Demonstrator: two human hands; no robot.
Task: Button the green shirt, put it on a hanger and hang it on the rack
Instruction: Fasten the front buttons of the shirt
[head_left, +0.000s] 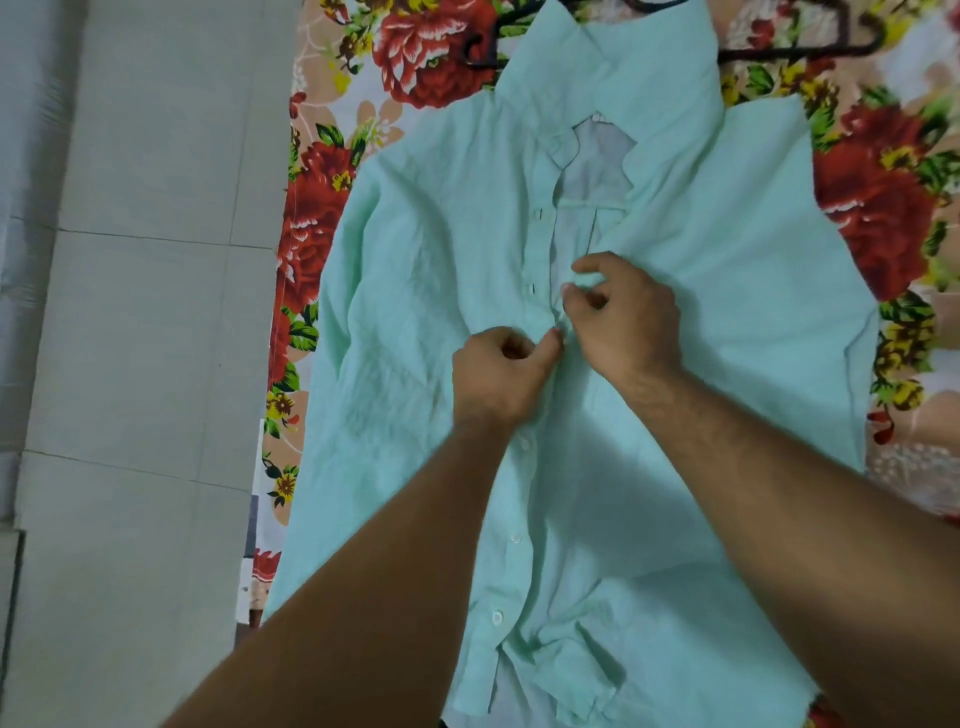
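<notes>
I see the green shirt (701, 249) spread flat, front up, on a flowered bedsheet (322, 218), its collar at the far end and its hem nearest me. Pale floor tiles (130, 312) run along the left of the sheet. Both of my hands meet at the middle of the shirt's front strip. My left hand (498, 374) is curled tight, thumb and forefinger pinching the edge with the buttonholes. My right hand (623, 317) is half closed, its fingertips (569, 293) gripping the opposite edge of the cloth just beside the left thumb; whether a button sits between them I cannot tell. Below my hands the front is closed, with three white buttons (516, 538) showing in a line toward the hem. Above my hands the front lies open up to the collar, and two dark buttonholes (540, 214) show on the left edge. A dark hanger (800, 49) lies on the sheet at the far end, partly under the collar.
</notes>
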